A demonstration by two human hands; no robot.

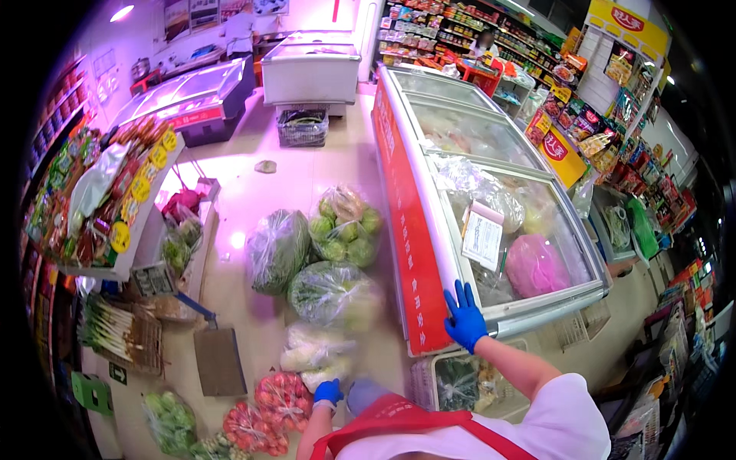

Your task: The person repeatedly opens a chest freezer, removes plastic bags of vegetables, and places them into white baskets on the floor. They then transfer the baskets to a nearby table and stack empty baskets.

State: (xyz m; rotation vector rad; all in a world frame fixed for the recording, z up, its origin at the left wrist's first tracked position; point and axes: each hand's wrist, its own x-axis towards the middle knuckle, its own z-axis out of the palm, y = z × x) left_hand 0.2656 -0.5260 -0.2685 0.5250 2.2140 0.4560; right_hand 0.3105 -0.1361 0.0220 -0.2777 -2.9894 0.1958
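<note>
My right hand (466, 319), in a blue glove, rests with spread fingers on the near left corner of a chest freezer's white frame (458, 270). The blue-gloved left hand (329, 391) is low, with fingers curled at a clear bag of white vegetables (319, 352); whether it grips the plastic I cannot tell. Bags of red tomatoes or similar round produce (283, 397) lie just left of it. Farther out on the floor are bagged leafy greens (279, 251), a bag of pale green vegetables (333, 292) and a bag of round green vegetables (347, 230). On the freezer's glass lie a notepad (482, 237) and a pink bag (536, 266).
A platform scale (219, 362) stands on the floor at left, near a basket of green onions (123, 339). Crates (468, 382) sit against the freezer's near end. A snack display (115, 201) is at far left. Two people (238, 31), (483, 46) are in the background.
</note>
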